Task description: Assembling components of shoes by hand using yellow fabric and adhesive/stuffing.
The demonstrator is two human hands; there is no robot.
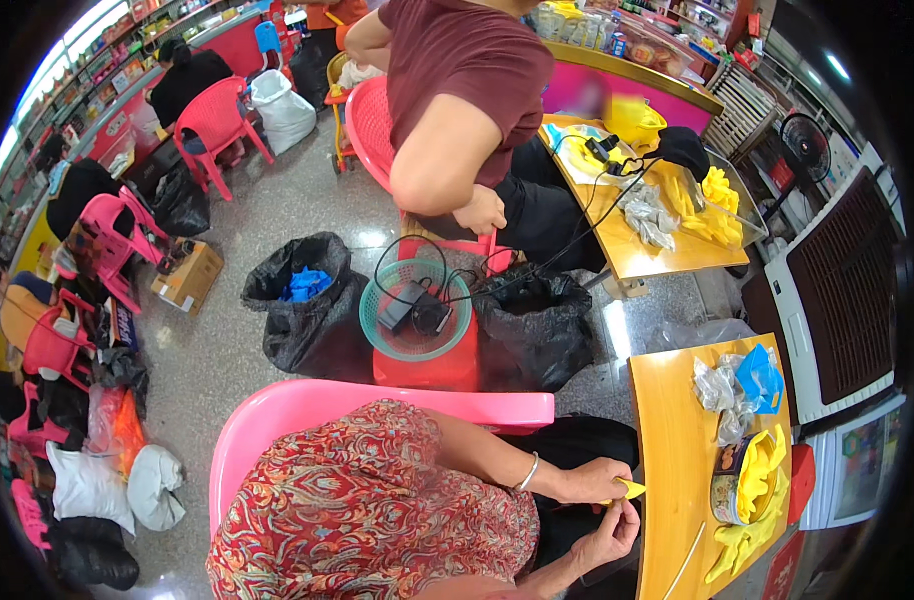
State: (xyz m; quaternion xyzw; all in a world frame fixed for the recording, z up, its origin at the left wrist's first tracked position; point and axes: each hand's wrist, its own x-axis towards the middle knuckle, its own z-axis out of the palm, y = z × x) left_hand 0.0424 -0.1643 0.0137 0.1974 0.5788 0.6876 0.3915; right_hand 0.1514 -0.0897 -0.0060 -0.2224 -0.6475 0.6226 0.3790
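My left hand, with a bracelet at the wrist, pinches a small pointed yellow piece at the table's edge. Just below it, my right hand has thumb and fingertips closed on the same piece. Most of the yellow piece is hidden by my fingers. On the wooden table beside my hands stands a tin filled with yellow, glove-like pieces. Another yellow piece lies next to the tin. A thin pale stick rests near the table's edge.
Crumpled clear plastic and a blue packet lie farther along my table. Black bags flank a green basket holding cables and a dark device. A person in maroon sits at another table. An air cooler stands behind.
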